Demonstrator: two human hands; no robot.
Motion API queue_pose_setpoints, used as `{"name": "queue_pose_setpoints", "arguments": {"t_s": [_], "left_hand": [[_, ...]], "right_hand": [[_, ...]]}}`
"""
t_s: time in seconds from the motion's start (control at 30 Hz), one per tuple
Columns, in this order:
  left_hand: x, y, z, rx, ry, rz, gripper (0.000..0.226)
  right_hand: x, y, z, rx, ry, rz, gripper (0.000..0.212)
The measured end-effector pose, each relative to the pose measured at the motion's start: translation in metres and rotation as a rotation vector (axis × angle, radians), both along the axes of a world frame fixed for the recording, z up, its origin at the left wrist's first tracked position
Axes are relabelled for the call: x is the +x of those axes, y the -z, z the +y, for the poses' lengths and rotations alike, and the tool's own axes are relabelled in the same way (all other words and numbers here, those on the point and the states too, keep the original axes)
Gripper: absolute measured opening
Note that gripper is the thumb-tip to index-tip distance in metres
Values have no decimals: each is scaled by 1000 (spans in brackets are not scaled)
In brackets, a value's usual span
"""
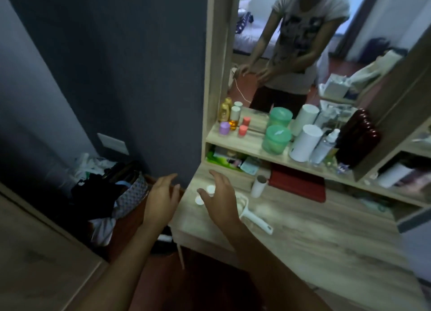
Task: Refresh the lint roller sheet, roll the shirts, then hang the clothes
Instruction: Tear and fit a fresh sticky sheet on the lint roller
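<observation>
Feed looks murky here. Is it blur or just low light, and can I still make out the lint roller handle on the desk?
Head view: dim room, wide-angle bending at the edges, motion blur softening the shelf bottles. The white lint roller handle still reads clearly on the desk, beside the right hand; the left hand is sharp enough, fingers relaxed.

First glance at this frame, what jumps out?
Two open hands reach over the near-left corner of the wooden dressing table: the left hand off its edge, the right hand above two small white caps. Just right of that hand lies a white lint roller handle, with a bare roll core standing behind it. The mirror above shows the person's reflection.
</observation>
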State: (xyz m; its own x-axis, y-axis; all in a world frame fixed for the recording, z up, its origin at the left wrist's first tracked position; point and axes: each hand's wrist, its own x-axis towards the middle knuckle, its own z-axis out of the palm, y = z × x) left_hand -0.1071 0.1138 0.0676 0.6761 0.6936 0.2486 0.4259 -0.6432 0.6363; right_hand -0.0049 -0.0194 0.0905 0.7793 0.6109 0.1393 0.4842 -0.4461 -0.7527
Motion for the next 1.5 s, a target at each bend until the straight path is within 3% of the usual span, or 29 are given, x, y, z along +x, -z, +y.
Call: {"name": "queue_pose_setpoints", "arguments": {"t_s": [0.37, 0.73, 1.03, 1.17, 1.3, 1.5], "left_hand": [[75, 8, -110, -120, -40, -73, 31], [136, 27, -80, -65, 149, 23, 37], [166, 47, -69, -139, 193, 39, 38], [169, 55, -61, -171, 139, 60, 43], [168, 59, -52, -182, 90, 90, 43], [163, 61, -32, -204, 15, 77, 38]], "right_hand": [[96, 15, -109, -37, -3, 2, 58], [154, 42, -104, -54, 201, 47, 59], [184, 76, -83, -203, 174, 140, 76], [203, 95, -69, -279, 197, 242, 62], [207, 98, -74, -133, 214, 305, 26], [207, 84, -73, 115, 211, 320, 37]]}}
